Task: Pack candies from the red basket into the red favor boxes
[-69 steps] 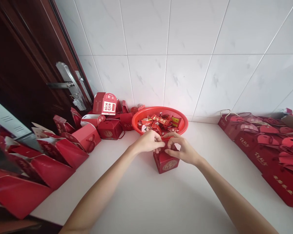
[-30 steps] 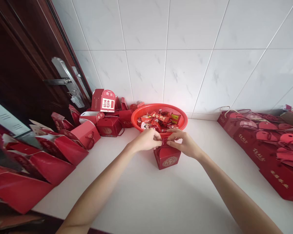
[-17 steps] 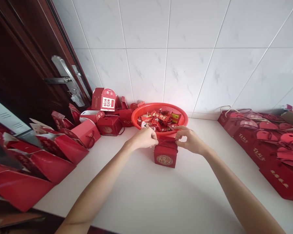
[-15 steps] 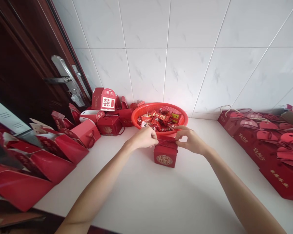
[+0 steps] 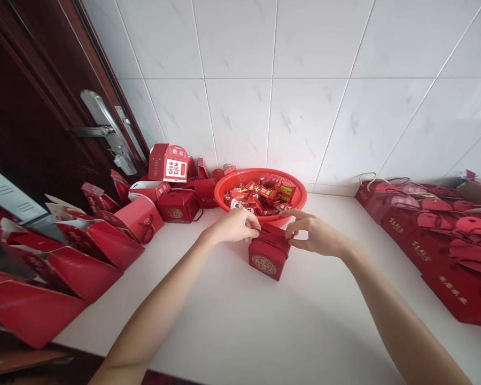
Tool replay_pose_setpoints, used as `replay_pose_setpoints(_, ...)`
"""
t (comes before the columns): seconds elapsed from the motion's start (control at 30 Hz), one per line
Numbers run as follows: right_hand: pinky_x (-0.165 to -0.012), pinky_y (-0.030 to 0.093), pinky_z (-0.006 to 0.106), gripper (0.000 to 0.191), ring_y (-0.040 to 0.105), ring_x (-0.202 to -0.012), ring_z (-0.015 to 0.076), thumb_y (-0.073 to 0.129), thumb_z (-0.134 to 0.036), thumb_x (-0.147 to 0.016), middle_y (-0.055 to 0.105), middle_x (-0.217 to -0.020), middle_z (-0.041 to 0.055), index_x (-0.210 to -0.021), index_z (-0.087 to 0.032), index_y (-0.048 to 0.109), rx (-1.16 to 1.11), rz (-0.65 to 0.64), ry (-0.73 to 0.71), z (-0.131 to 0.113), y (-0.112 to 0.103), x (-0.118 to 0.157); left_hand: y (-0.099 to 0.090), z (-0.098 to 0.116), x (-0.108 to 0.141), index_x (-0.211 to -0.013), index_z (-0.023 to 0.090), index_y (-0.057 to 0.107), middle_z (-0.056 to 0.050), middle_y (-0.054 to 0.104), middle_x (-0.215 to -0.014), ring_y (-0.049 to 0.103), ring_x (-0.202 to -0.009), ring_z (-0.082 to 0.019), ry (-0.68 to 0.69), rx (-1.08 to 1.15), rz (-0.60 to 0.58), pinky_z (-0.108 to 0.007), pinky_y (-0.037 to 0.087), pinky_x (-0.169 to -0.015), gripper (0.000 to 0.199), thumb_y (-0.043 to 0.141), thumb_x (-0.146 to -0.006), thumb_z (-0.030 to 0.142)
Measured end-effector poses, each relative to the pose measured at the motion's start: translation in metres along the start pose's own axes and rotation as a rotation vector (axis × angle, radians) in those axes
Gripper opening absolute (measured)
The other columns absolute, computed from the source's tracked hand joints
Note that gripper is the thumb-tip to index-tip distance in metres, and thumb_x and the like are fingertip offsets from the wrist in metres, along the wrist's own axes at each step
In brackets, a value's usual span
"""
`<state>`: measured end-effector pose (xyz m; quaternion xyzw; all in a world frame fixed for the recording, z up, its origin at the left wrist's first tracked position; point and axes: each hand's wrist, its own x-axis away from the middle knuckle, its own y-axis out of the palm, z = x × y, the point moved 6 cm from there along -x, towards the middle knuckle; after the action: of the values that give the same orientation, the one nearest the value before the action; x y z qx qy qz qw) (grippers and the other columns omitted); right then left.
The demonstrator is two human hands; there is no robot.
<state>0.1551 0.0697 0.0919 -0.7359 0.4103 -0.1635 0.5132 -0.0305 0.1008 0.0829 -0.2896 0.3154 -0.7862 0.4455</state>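
Note:
A small red gift box (image 5: 266,258) with a gold round emblem on its front stands on the white table, in front of the candy basket. A dark red cord (image 5: 274,238) runs across its upper part. My left hand (image 5: 240,225) is closed in a pinch at the box's upper left, at the cord's end. My right hand (image 5: 316,233) is at the upper right, thumb and fingertips pinched at the other side of the cord; the exact grip is partly hidden by the fingers.
Behind the box sits an orange-red plastic basket (image 5: 300,199) of wrapped candies (image 5: 260,197). Red boxes with raised flaps (image 5: 92,267) line the left side. Closed red boxes with cords (image 5: 425,240) stand in rows at right. A tiled wall and a dark door (image 5: 36,96) bound the table (image 5: 232,321).
The box has turned slightly and tilted, its front now facing a little more to the left. Both hands stay at its top. The view has shifted slightly.

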Motion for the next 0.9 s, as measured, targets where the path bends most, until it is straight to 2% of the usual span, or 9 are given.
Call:
replay_pose_setpoints(0.17, -0.087, 0.056, 0.037, 0.013, 0.068, -0.106, 0.0251, 0.068, -0.016, -0.081, 0.059, -0.14, 0.0052, -0.08, -0.025, 0.077, 0.009, -0.023, -0.038, -0.009, -0.007, 0.004, -0.004, -0.004, 0.003, -0.081, 0.02, 0.072, 0.0, 0.071, -0.064, 0.066, -0.067, -0.018, -0.029, -0.001, -0.038, -0.025, 0.04, -0.056, 0.014, 0.067, -0.072, 0.029)
replay_pose_setpoints(0.33, -0.079, 0.055, 0.033, 0.009, 0.069, -0.091, 0.0207, 0.067, -0.016, -0.082, 0.067, -0.126, 0.0077, -0.079, -0.021, 0.074, 0.003, 0.04, -0.027, -0.013, -0.015, 0.005, -0.011, -0.007, 0.004, -0.08, 0.018, 0.073, -0.001, 0.07, -0.065, 0.067, -0.067, -0.019, -0.011, 0.016, -0.015, -0.026, 0.044, -0.059, 0.015, 0.067, -0.073, 0.03)
replay_pose_setpoints(0.43, -0.072, 0.052, 0.029, 0.011, 0.066, -0.078, 0.016, 0.065, -0.012, -0.083, 0.07, -0.107, 0.0072, -0.078, -0.02, 0.073, 0.002, 0.042, -0.021, -0.014, -0.011, 0.003, -0.012, -0.001, 0.003, -0.074, 0.018, 0.071, -0.002, 0.071, -0.067, 0.067, -0.068, -0.018, 0.055, 0.008, 0.017, -0.026, 0.045, -0.062, 0.014, 0.063, -0.077, 0.029)
replay_pose_setpoints(0.57, -0.064, 0.047, 0.026, 0.016, 0.058, -0.066, 0.0128, 0.062, -0.009, -0.082, 0.067, -0.084, 0.003, -0.08, -0.02, 0.074, 0.0, 0.014, -0.022, -0.017, -0.002, -0.001, -0.01, 0.008, 0.003, -0.072, 0.018, 0.072, -0.001, 0.071, -0.067, 0.063, -0.066, -0.018, 0.114, -0.073, 0.121, -0.027, 0.042, -0.06, 0.022, 0.061, -0.081, 0.035)
replay_pose_setpoints(0.73, -0.06, 0.042, 0.025, 0.021, 0.054, -0.063, 0.0119, 0.057, -0.007, -0.082, 0.066, -0.082, 0.0022, -0.081, -0.021, 0.074, 0.019, -0.046, 0.0, -0.017, 0.01, -0.004, -0.002, 0.012, 0.001, -0.077, 0.019, 0.076, -0.002, 0.074, -0.075, 0.065, -0.073, -0.019, 0.122, -0.161, 0.162, -0.027, 0.04, -0.062, 0.018, 0.065, -0.08, 0.033)
replay_pose_setpoints(0.9, -0.06, 0.039, 0.025, 0.027, 0.051, -0.063, 0.0121, 0.052, -0.002, -0.081, 0.066, -0.08, 0.0022, -0.076, -0.019, 0.072, 0.039, -0.053, 0.0, -0.017, 0.014, -0.005, 0.001, 0.012, 0.002, -0.074, 0.019, 0.076, -0.003, 0.074, -0.073, 0.064, -0.07, -0.018, 0.065, -0.191, 0.169, -0.027, 0.04, -0.063, 0.013, 0.067, -0.079, 0.026)
